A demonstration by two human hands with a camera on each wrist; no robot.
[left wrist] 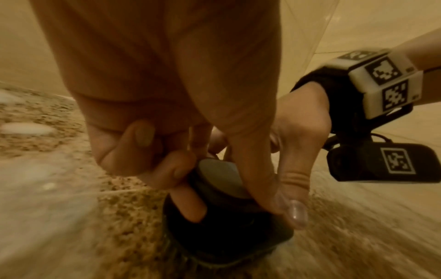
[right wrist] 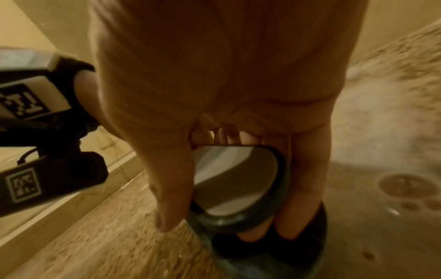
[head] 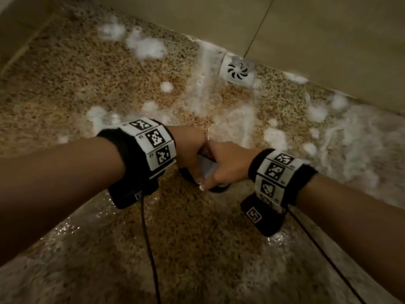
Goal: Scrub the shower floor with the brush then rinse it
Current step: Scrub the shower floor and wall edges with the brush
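Note:
A dark scrub brush (head: 209, 170) with a grey top (right wrist: 235, 179) stands bristles-down on the speckled, wet shower floor (head: 83, 84). Both hands grip it together. My left hand (head: 190, 154) curls its fingers round the left side of the brush (left wrist: 222, 213), thumb along the right. My right hand (head: 228, 165) wraps the handle from the right, its thumb (left wrist: 296, 209) pointing down beside my left thumb. White soap foam (head: 149, 47) lies in patches across the floor.
A white square drain cover (head: 237, 71) sits against the beige tiled wall (head: 328, 40) at the far side. Foamy water (head: 359, 150) spreads to the right. A raised curb (right wrist: 71, 203) borders the floor. Black wrist-camera cables (head: 151, 249) hang below my arms.

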